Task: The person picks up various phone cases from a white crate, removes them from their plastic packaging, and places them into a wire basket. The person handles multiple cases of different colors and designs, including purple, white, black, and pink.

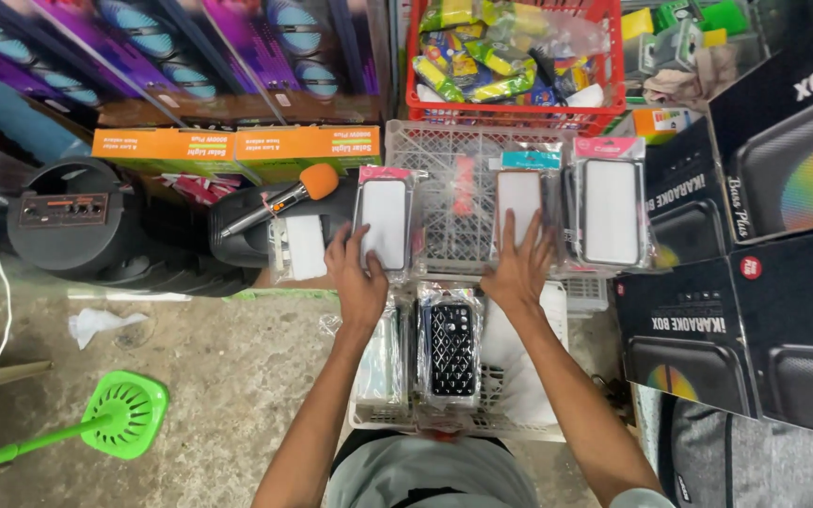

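My left hand (358,277) rests on a clear-wrapped phone case with a pink header card (384,221), fingers spread over its lower left edge. My right hand (518,263) lies flat on a second packaged phone case with a teal header (519,193). Both packs lie on a grey plastic crate (444,150). A third packaged case with a pink header (611,209) lies to the right, untouched. Between my forearms a black studded case in plastic (451,350) sits on a white crate (519,386) with other packs.
A microphone with an orange foam head (294,195) lies on a black speaker at left. Black speaker boxes (755,310) stack at right. A red basket of packets (519,56) stands behind. A green fan-shaped tool (124,414) lies on the concrete floor.
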